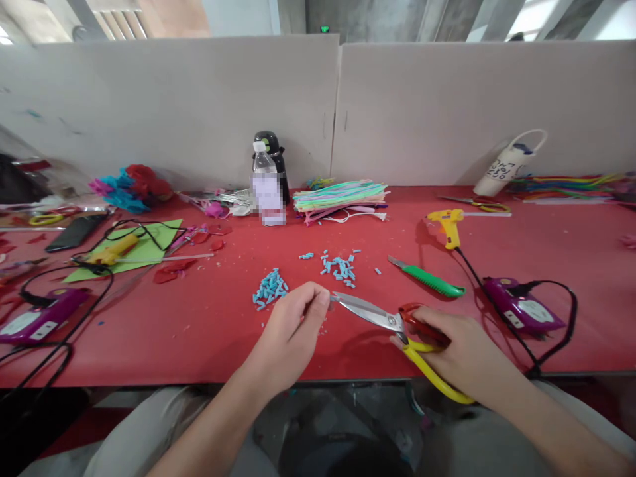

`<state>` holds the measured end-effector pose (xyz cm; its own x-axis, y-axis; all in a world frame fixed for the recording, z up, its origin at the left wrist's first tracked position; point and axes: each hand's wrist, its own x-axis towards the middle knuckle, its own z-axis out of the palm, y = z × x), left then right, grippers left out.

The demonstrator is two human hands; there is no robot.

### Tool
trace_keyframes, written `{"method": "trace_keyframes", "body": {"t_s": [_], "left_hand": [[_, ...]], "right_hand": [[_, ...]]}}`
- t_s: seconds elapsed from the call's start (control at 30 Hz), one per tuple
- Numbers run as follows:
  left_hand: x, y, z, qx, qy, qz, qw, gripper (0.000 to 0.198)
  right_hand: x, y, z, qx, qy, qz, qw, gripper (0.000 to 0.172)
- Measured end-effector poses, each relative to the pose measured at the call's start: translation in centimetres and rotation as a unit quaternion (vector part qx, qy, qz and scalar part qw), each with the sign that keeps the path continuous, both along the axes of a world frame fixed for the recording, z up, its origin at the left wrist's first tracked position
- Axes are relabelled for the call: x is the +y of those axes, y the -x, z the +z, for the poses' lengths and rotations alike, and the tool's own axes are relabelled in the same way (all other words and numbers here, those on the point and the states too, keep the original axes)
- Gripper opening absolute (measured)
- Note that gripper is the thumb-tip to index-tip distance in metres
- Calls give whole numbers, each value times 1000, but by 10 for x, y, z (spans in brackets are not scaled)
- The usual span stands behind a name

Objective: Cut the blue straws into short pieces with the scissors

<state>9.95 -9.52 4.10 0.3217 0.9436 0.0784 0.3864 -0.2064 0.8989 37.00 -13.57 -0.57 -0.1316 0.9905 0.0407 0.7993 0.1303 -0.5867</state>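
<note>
My left hand (pixel 297 324) is closed in a pinch over the red table, its thumb and forefinger on a small bluish piece (pixel 332 298) that hardly shows. My right hand (pixel 460 351) grips scissors (pixel 370 311) with one red and one yellow handle loop. Their blades point left, with the tip right at my left fingertips; the blades look nearly together. Just beyond my left hand lies a heap of short blue pieces (pixel 269 289). A looser scatter of similar blue pieces (pixel 340 267) lies to its right.
A green utility knife (pixel 432 280), a yellow glue gun (pixel 446 225) and a purple power box (pixel 521 306) with cables are on the right. Behind are a pipe-cleaner bundle (pixel 342 199) and a plastic bottle (pixel 267 189). Leftward lies another yellow glue gun (pixel 115 250) on green paper.
</note>
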Motion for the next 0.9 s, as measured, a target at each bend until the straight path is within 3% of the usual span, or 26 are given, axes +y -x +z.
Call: {"method": "trace_keyframes", "body": {"t_s": [0.33, 0.63, 0.9], "left_hand": [[0, 1, -4, 2, 10, 0, 1000, 36], [0, 0, -3, 11, -11, 3, 1000, 36], [0, -1, -3, 18, -25, 13, 999, 38]], "right_hand": [[0, -1, 0, -44, 1, -9, 999, 23], [-4, 0, 0, 25, 16, -13, 999, 33], [-3, -4, 0, -10, 19, 4, 1000, 18]]}}
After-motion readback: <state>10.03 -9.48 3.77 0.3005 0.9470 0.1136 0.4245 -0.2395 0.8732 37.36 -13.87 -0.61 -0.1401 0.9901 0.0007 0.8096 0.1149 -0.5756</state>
